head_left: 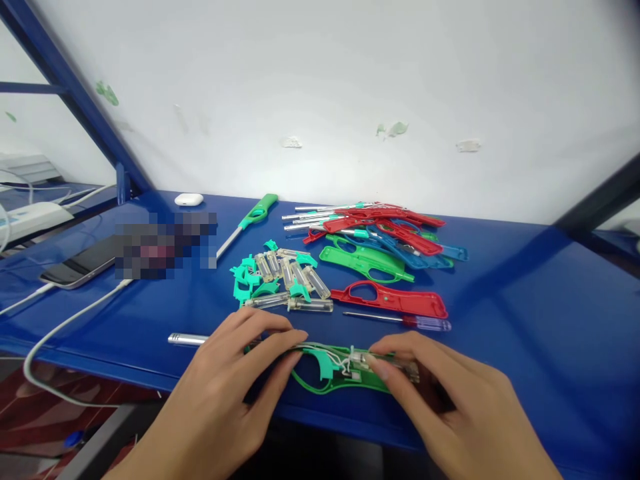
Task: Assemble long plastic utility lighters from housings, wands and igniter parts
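Green lighter shell (320, 385) flat at table (525, 313) edge; left hand (235, 380) pinning front, right hand (450, 393) fingertips pinching internals; red shell (395, 300) just behind.

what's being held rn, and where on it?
The green lighter shell, lying open on the table. The left hand grips its barrel end, and the right hand pinches its handle end.

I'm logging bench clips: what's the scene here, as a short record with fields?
surface: blue metal table
left hand: resting on front of open green plastic lighter shell
right hand: fingertips on shell's rear parts
beside: red plastic lighter shell, clear-handled screwdriver, heap of clear fuel tanks
behind: pile of red, blue, green shells
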Tool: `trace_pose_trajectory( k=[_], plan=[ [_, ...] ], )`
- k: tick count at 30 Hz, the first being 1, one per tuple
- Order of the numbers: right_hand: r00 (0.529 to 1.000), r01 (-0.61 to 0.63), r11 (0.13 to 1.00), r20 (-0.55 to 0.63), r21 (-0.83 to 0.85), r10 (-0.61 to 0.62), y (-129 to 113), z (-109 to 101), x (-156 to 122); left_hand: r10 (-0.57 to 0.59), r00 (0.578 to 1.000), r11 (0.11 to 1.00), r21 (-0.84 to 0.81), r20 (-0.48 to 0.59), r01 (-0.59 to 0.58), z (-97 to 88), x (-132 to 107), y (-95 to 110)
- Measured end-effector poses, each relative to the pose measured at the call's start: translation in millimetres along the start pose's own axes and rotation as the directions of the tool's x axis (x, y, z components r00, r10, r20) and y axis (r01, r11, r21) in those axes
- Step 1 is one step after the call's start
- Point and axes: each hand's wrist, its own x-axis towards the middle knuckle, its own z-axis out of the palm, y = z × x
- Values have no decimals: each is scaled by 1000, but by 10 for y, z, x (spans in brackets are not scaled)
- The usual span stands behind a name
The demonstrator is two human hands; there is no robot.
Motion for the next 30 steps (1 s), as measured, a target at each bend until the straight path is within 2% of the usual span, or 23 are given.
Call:
trace_pose_trajectory(
  k=[8, 16, 30],
  plan=[
    [1000, -25, 1000, -4, -7, 25, 14, 10, 4, -39, 998, 998, -38, 45, 40, -29, 22, -56],
    [999, -21, 999, -29, -32, 20, 1, -8, -3, -119, 989, 987, -97, 91, 128, -19, 6, -71],
    [998, -53, 997, -31, -51, 51, -8, -1, -5, -126, 984, 976, -165, 125, 145, -35, 34, -70]
  ],
)
